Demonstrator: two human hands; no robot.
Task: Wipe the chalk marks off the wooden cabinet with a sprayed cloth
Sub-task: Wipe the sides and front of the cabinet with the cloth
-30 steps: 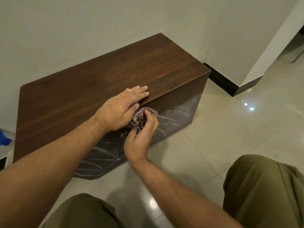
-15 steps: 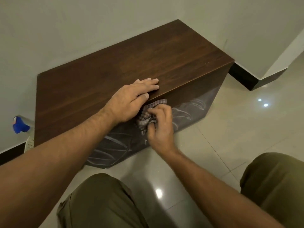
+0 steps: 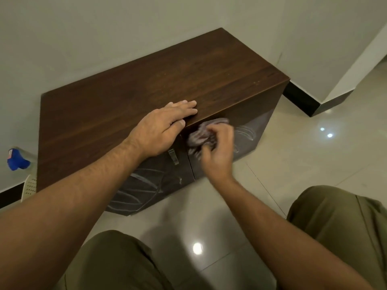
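Observation:
A low dark wooden cabinet [image 3: 146, 95] stands on the floor against the wall. White chalk marks [image 3: 138, 191] curve across its front doors, with more chalk marks [image 3: 245, 130] on the right door. My left hand [image 3: 163, 126] rests flat on the top near the front edge, fingers straight. My right hand [image 3: 217, 151] grips a bunched checked cloth [image 3: 201, 135] and presses it against the upper part of the right door. The hand and cloth are blurred. A metal handle [image 3: 172, 156] shows on the left door.
A blue spray bottle top [image 3: 15, 162] sits at the far left by the wall, with a white perforated object [image 3: 29, 186] below it. My knees in olive trousers [image 3: 339, 222] fill the lower frame. Glossy floor tiles [image 3: 303, 164] lie to the right, a black skirting board [image 3: 301, 101] beyond.
My right hand has shifted the cloth a little to the right along the cabinet front. My left hand stays flat on the top. The view has shifted slightly.

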